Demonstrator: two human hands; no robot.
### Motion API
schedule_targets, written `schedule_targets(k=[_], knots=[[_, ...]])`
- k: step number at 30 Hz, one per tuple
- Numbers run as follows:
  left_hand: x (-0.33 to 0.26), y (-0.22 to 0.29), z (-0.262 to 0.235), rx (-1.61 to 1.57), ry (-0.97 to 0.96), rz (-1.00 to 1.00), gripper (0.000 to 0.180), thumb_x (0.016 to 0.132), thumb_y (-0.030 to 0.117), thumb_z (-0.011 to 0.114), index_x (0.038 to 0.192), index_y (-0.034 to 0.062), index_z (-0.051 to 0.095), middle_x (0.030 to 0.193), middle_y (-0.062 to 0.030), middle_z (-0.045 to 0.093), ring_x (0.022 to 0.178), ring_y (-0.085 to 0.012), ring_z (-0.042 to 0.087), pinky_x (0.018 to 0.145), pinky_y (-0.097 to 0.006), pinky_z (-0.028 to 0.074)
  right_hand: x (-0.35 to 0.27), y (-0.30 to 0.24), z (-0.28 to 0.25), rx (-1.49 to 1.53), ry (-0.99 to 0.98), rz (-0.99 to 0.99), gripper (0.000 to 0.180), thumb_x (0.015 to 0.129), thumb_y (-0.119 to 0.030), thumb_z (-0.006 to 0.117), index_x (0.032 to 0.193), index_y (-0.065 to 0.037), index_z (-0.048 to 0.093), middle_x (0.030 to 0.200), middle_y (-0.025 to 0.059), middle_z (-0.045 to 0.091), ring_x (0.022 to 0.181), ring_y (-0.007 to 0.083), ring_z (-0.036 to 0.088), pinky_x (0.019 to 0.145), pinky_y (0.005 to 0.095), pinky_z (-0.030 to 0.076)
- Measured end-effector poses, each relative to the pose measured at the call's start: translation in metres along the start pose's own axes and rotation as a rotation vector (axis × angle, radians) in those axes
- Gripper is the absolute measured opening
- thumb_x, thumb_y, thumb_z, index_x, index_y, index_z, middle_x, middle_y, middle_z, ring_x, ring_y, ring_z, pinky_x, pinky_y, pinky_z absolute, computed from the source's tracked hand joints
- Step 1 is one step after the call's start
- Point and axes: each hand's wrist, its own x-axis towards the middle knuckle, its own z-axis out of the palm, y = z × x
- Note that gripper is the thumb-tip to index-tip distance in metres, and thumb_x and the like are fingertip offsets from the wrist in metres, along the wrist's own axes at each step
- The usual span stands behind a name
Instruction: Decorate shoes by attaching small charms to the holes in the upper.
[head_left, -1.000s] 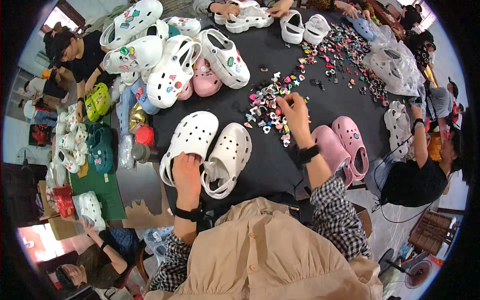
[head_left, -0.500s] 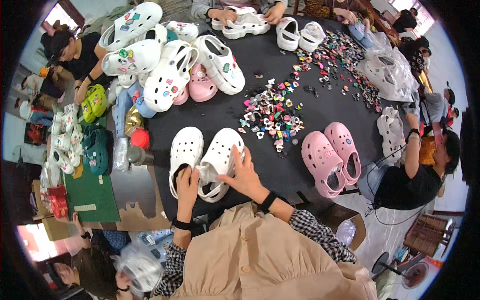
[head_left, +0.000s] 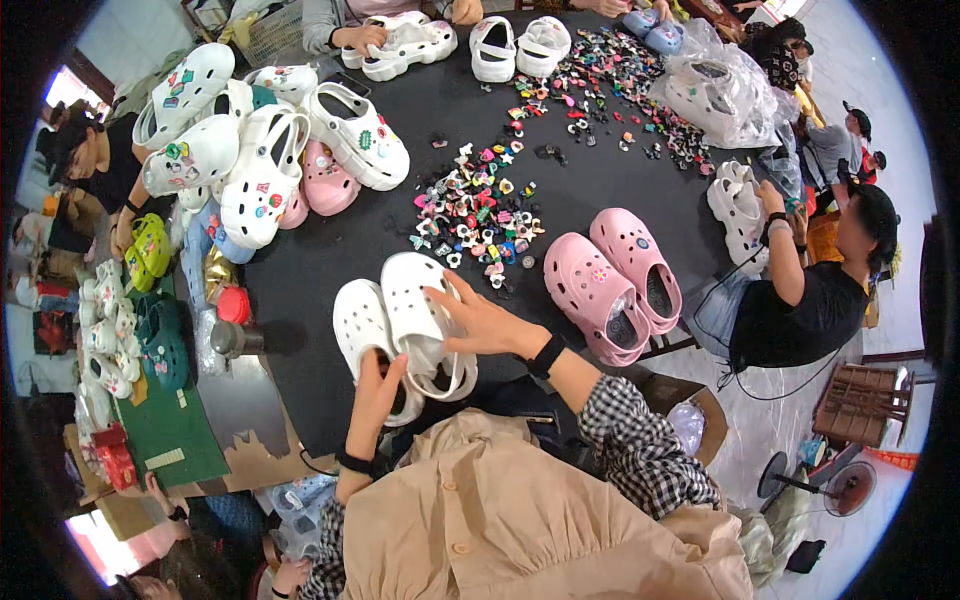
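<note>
In front of me is a pair of plain white clogs, their round toes pointing away. My left hand (head_left: pixel 374 394) grips the left white clog (head_left: pixel 361 318) at its foot opening, with its fingertips inside. My right hand (head_left: pixel 484 318) is round the outer side of the right white clog (head_left: pixel 411 287), fingers along its upper and thumb near the opening. The two clogs are side by side and touching. Beyond them lies a heap of small colourful shoe charms (head_left: pixel 478 208). To the right sits a pair of pink clogs (head_left: pixel 590 286), each with a charm on its upper.
Decorated white clogs (head_left: pixel 262 180) are piled at the left, beside a grey jar (head_left: pixel 236 340) and a red lid (head_left: pixel 233 304). More charms (head_left: pixel 610 85) spread over the black table (head_left: pixel 330 270). A co-worker (head_left: pixel 815 300) sits at the right; other people work round the table.
My hands have brought the two white clogs together, closing the gap between them. The right clog now stands slightly ahead of the left one. The whole view has shifted.
</note>
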Motion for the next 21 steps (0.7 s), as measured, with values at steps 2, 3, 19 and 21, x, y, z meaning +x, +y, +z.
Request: schedule_targets(k=[2, 3, 19, 21], knots=[[0.000, -0.008, 0.016, 0.453, 0.161, 0.198, 0.062, 0.082, 0.041, 0.067, 0.114, -0.0084, 0.047, 0.109, -0.0302, 0.051, 0.100, -0.0427, 0.051, 0.083, -0.045, 0.043, -0.011, 0.018, 0.002, 0.158, 0.036, -0.111, 0.073, 0.077, -0.026, 0.065, 0.141, -0.011, 0.033, 0.141, 0.0290, 0.030, 0.118, 0.0451, 0.046, 0.096, 0.0457, 0.044], [-0.004, 0.005, 0.023, 0.453, 0.163, 0.147, 0.065, 0.081, 0.043, 0.067, 0.113, -0.0098, 0.046, 0.108, -0.0320, 0.051, 0.101, -0.0450, 0.051, 0.084, -0.047, 0.042, -0.016, 0.026, -0.002, 0.164, 0.034, -0.112, 0.073, 0.077, -0.026, 0.065, 0.141, -0.011, 0.033, 0.141, 0.0290, 0.030, 0.118, 0.0451, 0.046, 0.096, 0.0457, 0.044], [0.002, -0.011, 0.036, 0.660, 0.278, 0.012, 0.053, 0.080, 0.037, 0.069, 0.094, -0.0075, 0.044, 0.094, -0.0281, 0.050, 0.088, -0.0435, 0.050, 0.075, -0.048, 0.042, 0.022, 0.111, -0.048, -0.698, 0.351, 0.232, 0.021, 0.081, -0.014, 0.060, 0.100, -0.004, 0.057, 0.113, 0.0155, 0.051, 0.096, 0.0335, 0.058, 0.066, 0.0371, 0.055], [0.000, -0.004, 0.034, 0.647, 0.271, 0.004, 0.053, 0.080, 0.039, 0.068, 0.093, -0.0074, 0.045, 0.092, -0.0279, 0.050, 0.086, -0.0433, 0.051, 0.074, -0.048, 0.042, 0.029, 0.117, -0.054, -0.428, 0.246, 0.035, 0.020, 0.080, -0.013, 0.060, 0.099, -0.004, 0.058, 0.110, 0.0162, 0.052, 0.094, 0.0333, 0.058, 0.066, 0.0395, 0.055]])
